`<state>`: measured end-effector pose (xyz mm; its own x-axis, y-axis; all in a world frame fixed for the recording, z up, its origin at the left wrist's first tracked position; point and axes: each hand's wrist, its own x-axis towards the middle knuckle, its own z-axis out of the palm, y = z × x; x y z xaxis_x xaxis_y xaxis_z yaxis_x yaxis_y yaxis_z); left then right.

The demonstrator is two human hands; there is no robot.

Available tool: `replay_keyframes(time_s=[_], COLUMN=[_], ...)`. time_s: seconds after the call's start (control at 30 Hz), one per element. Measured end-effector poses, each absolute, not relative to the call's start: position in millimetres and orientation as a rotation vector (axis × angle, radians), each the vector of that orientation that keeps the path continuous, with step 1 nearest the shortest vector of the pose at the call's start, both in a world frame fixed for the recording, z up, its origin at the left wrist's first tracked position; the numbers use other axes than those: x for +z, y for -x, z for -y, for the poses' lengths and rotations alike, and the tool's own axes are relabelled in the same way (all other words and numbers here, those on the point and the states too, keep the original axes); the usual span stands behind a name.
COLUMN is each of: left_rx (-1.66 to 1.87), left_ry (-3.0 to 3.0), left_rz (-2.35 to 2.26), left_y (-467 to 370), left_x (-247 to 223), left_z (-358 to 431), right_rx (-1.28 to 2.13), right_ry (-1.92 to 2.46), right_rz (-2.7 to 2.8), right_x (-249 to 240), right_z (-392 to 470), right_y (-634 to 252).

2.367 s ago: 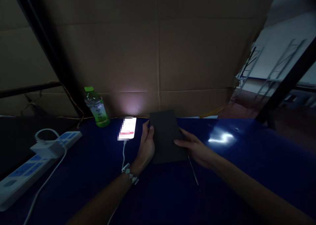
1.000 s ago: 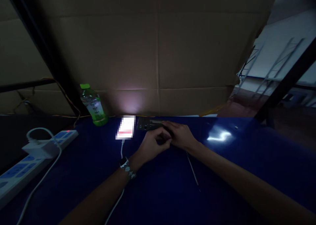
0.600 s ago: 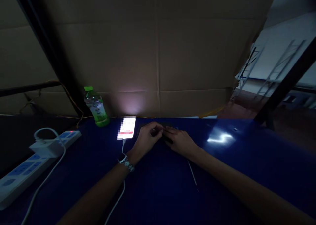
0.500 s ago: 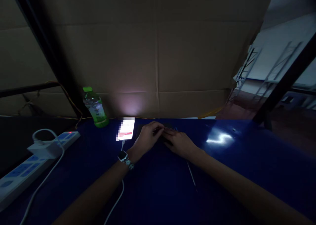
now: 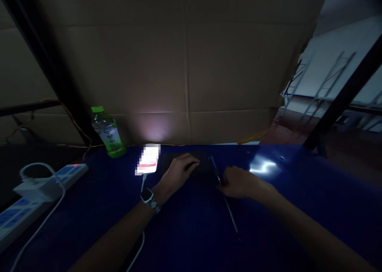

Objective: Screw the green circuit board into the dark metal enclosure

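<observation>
White glare marks the dim blue table (image 5: 191, 232).

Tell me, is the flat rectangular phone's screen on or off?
On: the screen glows bright white, lighting the brown cardboard panel behind.

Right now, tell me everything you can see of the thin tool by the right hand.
The thin tool is long and straight, with a blue far end and a slim, metallic-looking shaft narrowing to a dark tip. It slants across the blue tabletop, tip toward the person. Fingers of the right hand meet it partway along; whether they grip it is unclear.
</observation>
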<state>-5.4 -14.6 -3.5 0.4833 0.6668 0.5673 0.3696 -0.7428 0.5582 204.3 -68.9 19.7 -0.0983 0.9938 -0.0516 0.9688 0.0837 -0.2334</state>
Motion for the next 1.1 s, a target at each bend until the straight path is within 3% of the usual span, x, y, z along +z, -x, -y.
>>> replay_keyframes(time_s=[0.1,0.27,0.5,0.8,1.1], left_rx=[1.127,1.128,1.067,0.927,0.882], left_ry=[-2.374,-2.397,-2.278,-2.272,-2.445], left_rz=[-0.858,-0.851,-0.839,-0.820,-0.789], left_y=[7.8,8.5,8.7,9.9,9.3], left_x=[-2.3,2.4,-4.1,-2.4,2.0], left_z=[16.4,17.6,12.8,12.6,16.7], right_rx=[0.585,0.452,0.873,0.851,0.690], right_ry=[1.945,1.722,1.157,0.832,0.782], right_rz=[2.200,1.971,1.586,1.452,1.432], right_x=[12.8,3.1,25.0,22.0,12.2], right_z=[69.0,52.9,32.4,26.4,43.9], right_y=[-206.1,-207.3,-192.0,-178.1,-175.4])
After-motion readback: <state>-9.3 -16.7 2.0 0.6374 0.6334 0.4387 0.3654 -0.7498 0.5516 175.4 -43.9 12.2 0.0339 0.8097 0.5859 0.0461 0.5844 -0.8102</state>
